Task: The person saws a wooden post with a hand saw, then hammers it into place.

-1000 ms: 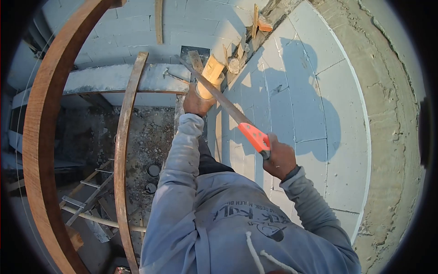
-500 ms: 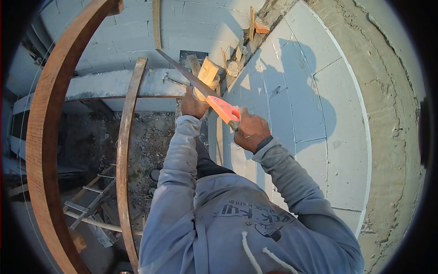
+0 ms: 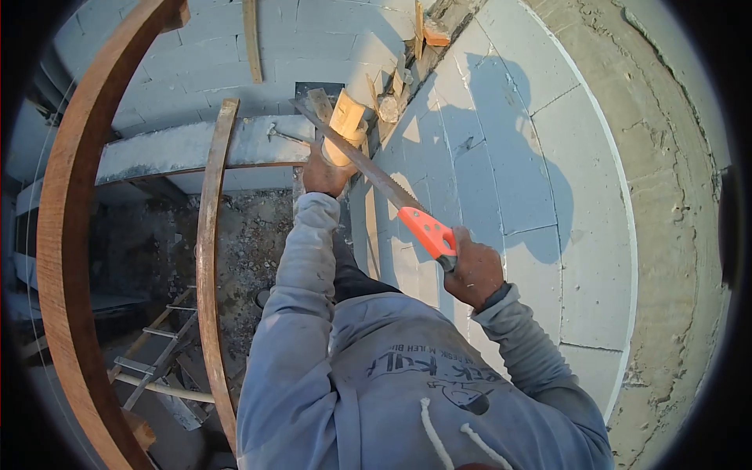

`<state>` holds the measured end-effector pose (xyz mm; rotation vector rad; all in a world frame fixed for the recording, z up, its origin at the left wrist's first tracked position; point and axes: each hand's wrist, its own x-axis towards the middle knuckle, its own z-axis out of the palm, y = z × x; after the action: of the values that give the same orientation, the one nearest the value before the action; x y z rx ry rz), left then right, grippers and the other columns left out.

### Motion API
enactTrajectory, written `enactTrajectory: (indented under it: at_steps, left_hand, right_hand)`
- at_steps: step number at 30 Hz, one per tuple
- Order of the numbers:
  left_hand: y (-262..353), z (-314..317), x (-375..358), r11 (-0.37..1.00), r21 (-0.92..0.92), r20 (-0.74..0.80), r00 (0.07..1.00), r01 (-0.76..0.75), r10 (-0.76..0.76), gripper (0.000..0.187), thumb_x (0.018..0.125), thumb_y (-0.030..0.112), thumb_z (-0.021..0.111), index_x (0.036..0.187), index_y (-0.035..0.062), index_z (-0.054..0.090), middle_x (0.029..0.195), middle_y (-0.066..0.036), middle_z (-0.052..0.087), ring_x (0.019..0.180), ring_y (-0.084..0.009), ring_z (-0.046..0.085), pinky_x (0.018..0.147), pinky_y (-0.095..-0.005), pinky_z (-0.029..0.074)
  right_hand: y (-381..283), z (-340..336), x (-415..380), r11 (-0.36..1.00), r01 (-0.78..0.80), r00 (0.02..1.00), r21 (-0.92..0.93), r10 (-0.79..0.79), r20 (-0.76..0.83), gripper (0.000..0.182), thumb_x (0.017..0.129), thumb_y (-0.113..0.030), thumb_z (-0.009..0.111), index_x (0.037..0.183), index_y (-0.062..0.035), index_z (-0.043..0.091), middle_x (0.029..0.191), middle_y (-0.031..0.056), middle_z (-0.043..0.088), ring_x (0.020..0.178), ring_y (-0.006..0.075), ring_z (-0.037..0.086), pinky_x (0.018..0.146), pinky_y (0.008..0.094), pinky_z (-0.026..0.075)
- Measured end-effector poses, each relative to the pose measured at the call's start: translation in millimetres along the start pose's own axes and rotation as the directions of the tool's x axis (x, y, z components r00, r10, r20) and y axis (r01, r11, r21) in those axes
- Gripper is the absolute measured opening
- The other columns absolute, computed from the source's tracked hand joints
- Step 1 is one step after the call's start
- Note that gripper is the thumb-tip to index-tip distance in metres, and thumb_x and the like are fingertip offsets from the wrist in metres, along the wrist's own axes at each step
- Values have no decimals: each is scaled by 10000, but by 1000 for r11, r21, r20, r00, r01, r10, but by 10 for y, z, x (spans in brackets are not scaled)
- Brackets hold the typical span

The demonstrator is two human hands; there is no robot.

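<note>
My right hand (image 3: pixel 475 271) is wrapped round the orange handle of a handsaw (image 3: pixel 428 232). The saw's long blade slants up and left, lying across a pale piece of wood (image 3: pixel 345 117) lit by the sun. Just below the blade, my left hand (image 3: pixel 324 171) grips the near end of that wood; part of its fingers is hidden. A hammer (image 3: pixel 288 136) lies on the grey ledge (image 3: pixel 188 149) left of my left hand.
Two long wooden beams (image 3: pixel 66 235) run down the left side. A ladder (image 3: pixel 160 345) stands below, over a rubble-strewn floor (image 3: pixel 251 235). To my right is a wall of pale blocks (image 3: pixel 587 290). Wood scraps and a brick piece (image 3: pixel 435 33) lie beyond the wood.
My right hand has drawn the saw back, down and to the right, so less blade sticks out past the wood. My left hand keeps its hold; the view has shifted slightly.
</note>
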<state>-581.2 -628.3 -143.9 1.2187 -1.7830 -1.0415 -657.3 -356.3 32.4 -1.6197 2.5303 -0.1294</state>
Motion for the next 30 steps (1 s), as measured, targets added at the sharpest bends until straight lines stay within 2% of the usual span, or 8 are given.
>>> enactTrajectory:
  at_steps: [1,6,13,16,19,22,24,30]
  left_hand:
    - [0,-25,-53,997,-76,-5,1000,-11,11,668,616,383,853,1034,38,463,935,-234,664,894,-432,644,753,-461,513]
    - [-54,-174,-63,1000,-19,17,1000,16,-16,741,586,431,852,1067,14,472,978,-245,644,924,-408,633,794,-468,503]
    - [4,-125,-85,991,-126,41,999,34,-29,714,599,410,830,1109,41,494,996,-220,665,936,-407,644,810,-451,514]
    - [-11,-116,-120,999,-6,68,997,35,-34,731,590,422,842,1110,46,493,1003,-220,664,940,-407,642,816,-450,514]
    - [62,-144,-71,996,-87,57,998,35,-30,742,586,419,844,1121,42,494,1015,-219,659,944,-405,641,819,-445,514]
    - [27,-198,-233,999,-27,52,998,39,-38,773,590,447,849,1136,33,493,1025,-215,655,957,-391,643,817,-435,514]
    - [165,-207,-213,990,-107,59,995,88,-83,787,589,469,855,1134,30,495,1033,-210,654,967,-380,643,817,-432,513]
    - [25,-156,-188,997,-54,87,995,54,-49,747,600,422,845,1120,32,478,1007,-204,664,938,-376,653,802,-440,519]
  right_hand:
    - [59,-2,-107,1000,-7,1000,1,7,10,422,691,-76,619,1081,-50,463,615,171,579,554,393,587,594,462,467]
    - [201,-185,-484,998,64,998,-10,-64,-9,492,699,-85,648,1150,-35,458,622,151,604,542,385,593,526,477,461]
    - [-496,132,996,988,142,989,-59,-138,54,377,723,-125,601,1039,14,448,743,205,638,748,403,634,680,473,488]
    - [-247,83,525,990,132,991,-41,-132,1,393,746,-129,610,1071,15,441,706,206,623,646,401,623,594,487,473]
    - [257,-4,-352,992,121,990,-26,-123,-69,408,750,-98,637,1101,-10,448,629,172,597,555,376,616,511,474,456]
    - [26,-18,229,992,118,992,-31,-117,36,385,702,-83,631,1034,4,456,689,203,621,599,398,625,564,487,482]
    - [-322,185,935,977,201,979,-71,-204,-30,373,694,-98,629,1011,0,457,715,206,631,641,409,628,604,497,487]
    - [-30,42,5,998,56,998,-17,-56,7,418,705,-79,632,1085,-2,473,703,191,631,621,395,634,585,474,501]
